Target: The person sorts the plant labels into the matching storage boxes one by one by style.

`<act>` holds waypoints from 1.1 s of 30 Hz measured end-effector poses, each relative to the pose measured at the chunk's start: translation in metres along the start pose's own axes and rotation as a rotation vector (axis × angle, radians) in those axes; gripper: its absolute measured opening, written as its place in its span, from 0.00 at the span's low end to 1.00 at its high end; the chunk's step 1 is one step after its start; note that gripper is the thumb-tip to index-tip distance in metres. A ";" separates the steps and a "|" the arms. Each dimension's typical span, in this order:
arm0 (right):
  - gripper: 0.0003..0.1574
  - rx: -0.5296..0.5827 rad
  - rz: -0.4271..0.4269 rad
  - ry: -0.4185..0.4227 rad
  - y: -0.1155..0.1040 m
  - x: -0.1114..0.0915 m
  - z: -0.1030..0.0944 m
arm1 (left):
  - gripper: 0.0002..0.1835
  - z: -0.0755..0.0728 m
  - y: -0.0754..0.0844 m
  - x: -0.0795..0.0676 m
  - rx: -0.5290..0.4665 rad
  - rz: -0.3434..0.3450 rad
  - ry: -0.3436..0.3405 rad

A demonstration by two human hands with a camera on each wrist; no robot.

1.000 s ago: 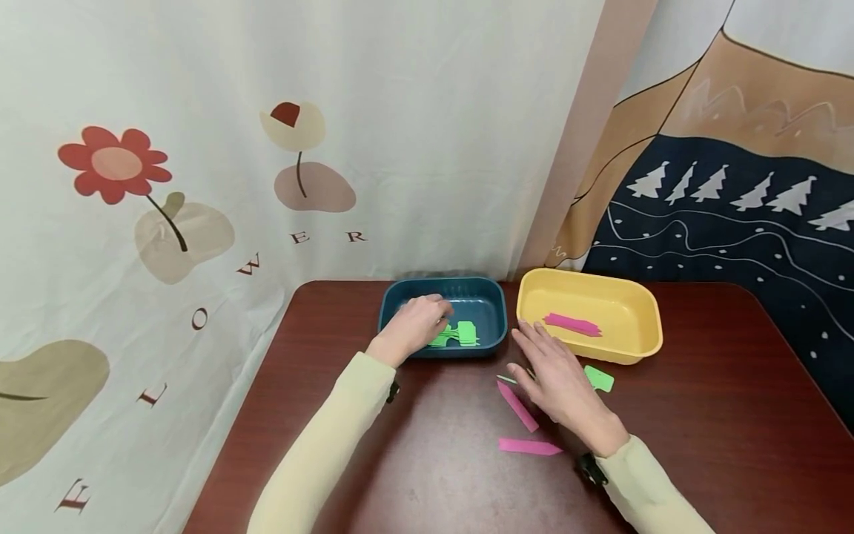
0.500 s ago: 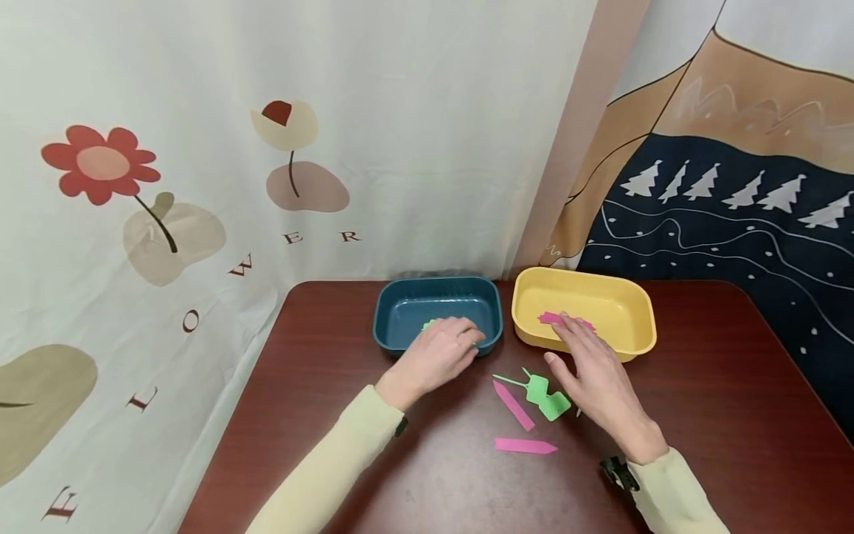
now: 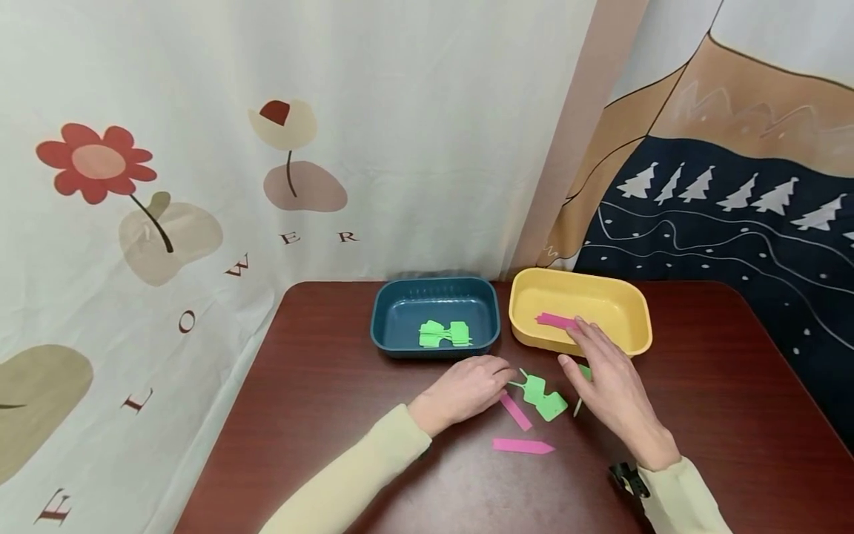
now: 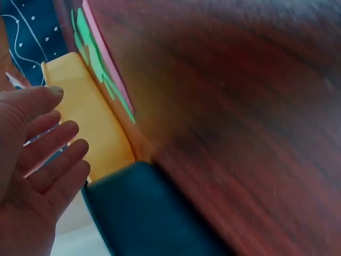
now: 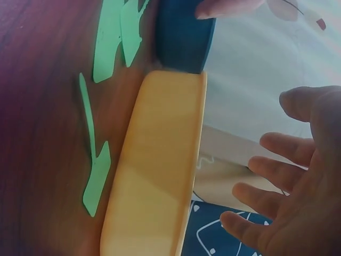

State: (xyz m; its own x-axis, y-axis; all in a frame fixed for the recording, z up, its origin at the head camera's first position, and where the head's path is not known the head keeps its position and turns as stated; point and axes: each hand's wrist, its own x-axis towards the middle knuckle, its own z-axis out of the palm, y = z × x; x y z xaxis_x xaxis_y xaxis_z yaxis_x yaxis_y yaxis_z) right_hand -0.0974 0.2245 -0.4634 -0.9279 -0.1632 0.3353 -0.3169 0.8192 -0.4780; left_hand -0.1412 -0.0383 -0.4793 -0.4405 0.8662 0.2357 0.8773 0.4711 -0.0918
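My left hand [image 3: 467, 389] hovers at the left end of the loose green plant labels [image 3: 551, 406], its relaxed fingers holding nothing in the left wrist view. Close to its fingertips lies a pink pointed strip [image 3: 517, 412], partly hidden; a second pink strip [image 3: 523, 446] is nearer the front. My right hand [image 3: 617, 397] is raised before the yellow bin [image 3: 620, 295], fingers extended and nothing held. Another green label [image 5: 97, 184] lies under it, partly hidden in the head view. Pink strips [image 3: 555, 320] are piled inside the yellow bin. Several green labels [image 3: 459, 334] lie in the dark blue bin [image 3: 434, 288].
Both bins stand side by side along the back edge of the brown wooden table [image 3: 320, 334]. Behind them hangs a printed curtain [image 3: 427, 148]. A dark wrist camera [image 3: 629, 480] is strapped on the right wrist.
My left hand has left the dark blue bin and moved right and forward to the loose labels. The right hand has shifted right, uncovering green labels on the table.
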 end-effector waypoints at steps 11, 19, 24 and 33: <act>0.35 0.015 0.018 -0.006 0.000 -0.003 0.002 | 0.07 0.021 0.010 0.016 0.112 -0.052 -0.058; 0.32 0.021 0.007 0.014 -0.001 -0.004 0.003 | 0.10 0.018 0.014 0.024 0.143 -0.043 -0.126; 0.32 0.022 -0.004 0.019 -0.001 -0.003 0.003 | 0.12 0.018 0.014 0.031 0.127 -0.062 -0.159; 0.31 0.028 0.007 0.005 -0.001 -0.002 0.004 | 0.16 0.016 0.013 0.041 0.098 -0.072 -0.219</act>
State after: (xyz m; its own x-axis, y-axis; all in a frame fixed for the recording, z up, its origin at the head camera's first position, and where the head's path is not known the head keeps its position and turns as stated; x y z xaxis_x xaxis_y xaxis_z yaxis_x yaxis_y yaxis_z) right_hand -0.0961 0.2221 -0.4666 -0.9291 -0.1551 0.3358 -0.3160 0.8047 -0.5026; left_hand -0.1507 0.0064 -0.4858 -0.5410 0.8405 0.0310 0.8244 0.5372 -0.1783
